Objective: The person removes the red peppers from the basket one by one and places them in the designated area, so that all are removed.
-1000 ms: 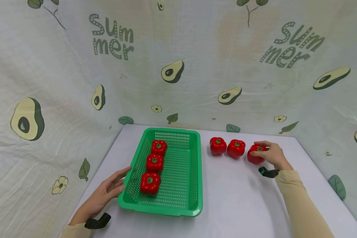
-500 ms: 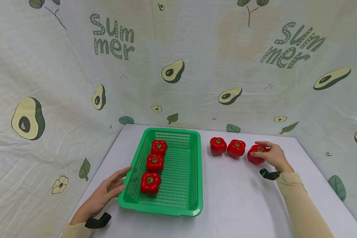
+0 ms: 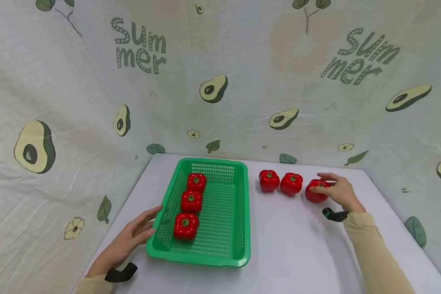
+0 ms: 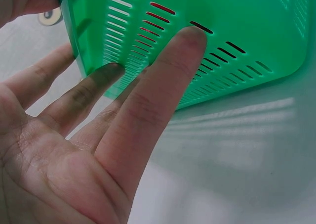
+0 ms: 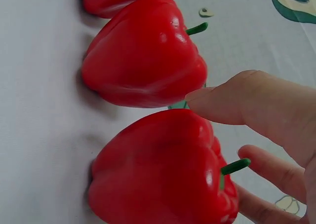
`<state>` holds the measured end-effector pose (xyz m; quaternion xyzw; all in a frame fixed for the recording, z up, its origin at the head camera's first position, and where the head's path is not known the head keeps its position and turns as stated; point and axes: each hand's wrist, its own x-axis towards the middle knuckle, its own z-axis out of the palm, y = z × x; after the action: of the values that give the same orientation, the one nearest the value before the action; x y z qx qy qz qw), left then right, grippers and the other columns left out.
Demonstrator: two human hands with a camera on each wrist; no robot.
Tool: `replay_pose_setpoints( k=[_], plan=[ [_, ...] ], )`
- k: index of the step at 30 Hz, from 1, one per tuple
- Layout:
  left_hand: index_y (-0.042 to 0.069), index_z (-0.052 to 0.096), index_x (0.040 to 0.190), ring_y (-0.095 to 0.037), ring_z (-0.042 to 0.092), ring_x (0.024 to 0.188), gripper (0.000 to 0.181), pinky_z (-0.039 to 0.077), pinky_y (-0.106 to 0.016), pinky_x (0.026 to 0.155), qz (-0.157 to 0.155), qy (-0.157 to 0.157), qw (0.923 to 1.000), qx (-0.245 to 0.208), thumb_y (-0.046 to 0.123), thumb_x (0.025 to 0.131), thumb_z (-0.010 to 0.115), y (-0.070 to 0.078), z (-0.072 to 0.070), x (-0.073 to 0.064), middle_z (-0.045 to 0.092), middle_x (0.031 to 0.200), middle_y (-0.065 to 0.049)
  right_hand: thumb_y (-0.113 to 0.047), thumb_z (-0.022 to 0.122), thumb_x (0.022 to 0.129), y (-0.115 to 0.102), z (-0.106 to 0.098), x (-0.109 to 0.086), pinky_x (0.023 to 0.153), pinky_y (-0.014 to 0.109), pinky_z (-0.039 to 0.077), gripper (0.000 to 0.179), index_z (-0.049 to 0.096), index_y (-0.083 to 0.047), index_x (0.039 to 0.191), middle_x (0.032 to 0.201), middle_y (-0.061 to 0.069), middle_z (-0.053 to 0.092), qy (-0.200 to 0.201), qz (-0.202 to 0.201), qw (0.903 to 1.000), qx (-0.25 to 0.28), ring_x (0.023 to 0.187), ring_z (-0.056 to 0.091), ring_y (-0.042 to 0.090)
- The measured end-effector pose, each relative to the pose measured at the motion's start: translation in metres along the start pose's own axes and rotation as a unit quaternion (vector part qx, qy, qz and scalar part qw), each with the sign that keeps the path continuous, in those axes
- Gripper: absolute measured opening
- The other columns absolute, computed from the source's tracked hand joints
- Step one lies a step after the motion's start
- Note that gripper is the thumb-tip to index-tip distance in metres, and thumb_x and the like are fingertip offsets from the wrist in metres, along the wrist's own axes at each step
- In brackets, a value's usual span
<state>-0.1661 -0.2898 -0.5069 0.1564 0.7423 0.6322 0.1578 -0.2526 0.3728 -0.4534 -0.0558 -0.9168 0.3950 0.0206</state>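
Observation:
In the head view my left hand [image 3: 126,241] stands at the near left of a green slotted basket [image 3: 220,212]. Its extended fingers touch the basket's outer wall, as the left wrist view shows up close. Three red bell peppers line the basket's left side: a far one [image 3: 196,182], a middle one [image 3: 191,201] and a near one [image 3: 185,226]. At the right, my right hand [image 3: 341,192] hovers loosely around the rightmost bell pepper [image 5: 158,169]. The thumb lies beside its top edge and the other fingers are spread behind the green stem, without a visible grip.
Two more bell peppers, one in the middle [image 3: 291,184] and one farther left [image 3: 269,181], stand on the white table [image 3: 286,245] between the basket and the right hand. A patterned cloth [image 3: 242,53] hangs behind and along both sides.
My right hand has shifted slightly right, its fingers loosening from the rightmost bell pepper, which stays in place. The left hand and basket have not visibly moved.

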Motion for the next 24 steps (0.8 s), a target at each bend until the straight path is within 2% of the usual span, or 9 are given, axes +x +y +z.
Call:
replay_pose_setpoints(
  k=[6,12,18,24],
  plan=[
    [0.03,0.03,0.157,-0.049,0.024,0.142,0.059,0.051,-0.035,0.093,-0.003,0.002,1.0,0.003,0.013,0.104,0.051,-0.002,0.0,0.0,0.024,0.161,-0.01,-0.044,0.075,0.088,-0.01,-0.001,-0.004,0.089,0.062,0.049,0.08,0.042,-0.003,0.148,0.145,0.03,0.04,0.032,-0.015,0.9994,-0.001,0.129,0.035,0.053],
    [0.03,0.03,0.157,-0.048,0.026,0.142,0.059,0.051,-0.034,0.092,0.0,0.002,1.0,0.0,0.012,0.104,0.051,-0.001,0.0,0.001,0.024,0.161,-0.01,-0.043,0.076,0.087,-0.031,-0.002,-0.008,0.085,0.061,0.052,0.078,0.044,-0.007,0.149,0.143,0.027,0.043,0.053,-0.047,0.9975,-0.003,0.129,0.036,0.052],
    [0.029,0.03,0.157,-0.048,0.026,0.142,0.059,0.051,-0.037,0.093,0.0,0.0,1.0,-0.002,0.013,0.105,0.051,0.0,0.0,0.001,0.024,0.161,-0.01,-0.042,0.076,0.087,-0.06,-0.001,-0.013,0.085,0.06,0.052,0.078,0.044,-0.01,0.149,0.143,0.024,0.045,0.05,-0.075,0.9959,0.01,0.128,0.04,0.05],
    [0.031,0.031,0.156,-0.049,0.026,0.142,0.058,0.05,-0.043,0.095,-0.005,0.007,0.9999,0.01,0.015,0.104,0.051,0.0,0.001,0.001,0.026,0.16,-0.009,-0.043,0.079,0.085,-0.085,0.005,-0.016,0.088,0.061,0.051,0.079,0.044,-0.016,0.15,0.143,0.018,0.049,0.021,-0.099,0.9944,0.032,0.129,0.043,0.046]
  ],
)
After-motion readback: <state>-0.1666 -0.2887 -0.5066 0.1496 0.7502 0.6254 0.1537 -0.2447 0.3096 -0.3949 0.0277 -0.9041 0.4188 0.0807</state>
